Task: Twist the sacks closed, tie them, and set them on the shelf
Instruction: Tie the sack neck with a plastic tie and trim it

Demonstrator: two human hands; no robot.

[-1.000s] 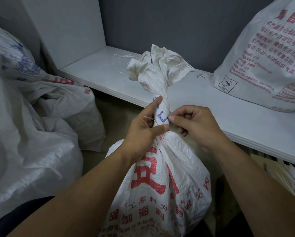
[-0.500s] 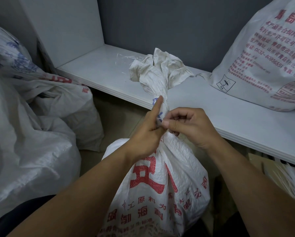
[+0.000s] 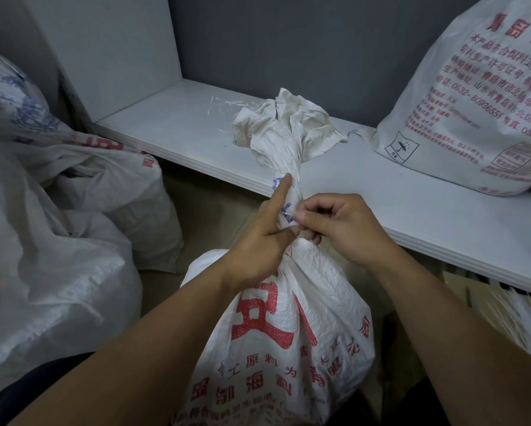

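Observation:
A white woven sack (image 3: 276, 342) with red print stands on the floor in front of me, its neck (image 3: 288, 167) twisted tight and the crumpled mouth flaring above. My left hand (image 3: 264, 241) grips the neck, forefinger stretched up along it. My right hand (image 3: 334, 226) pinches a thin clear tie against the neck at the same height, fingers curled. The white shelf (image 3: 411, 210) runs just behind the sack. A second filled sack (image 3: 479, 96) with red text sits on the shelf at the right.
More white sacks (image 3: 52, 241) are heaped on the floor at the left. A white upright panel (image 3: 113, 50) bounds the shelf's left end, with a grey wall behind. Loose white strips (image 3: 522, 318) lie under the shelf at the right.
My left forefinger has straightened up along the twisted neck, and my right hand has closed in against it, pinching the tie. The sack has stayed in place.

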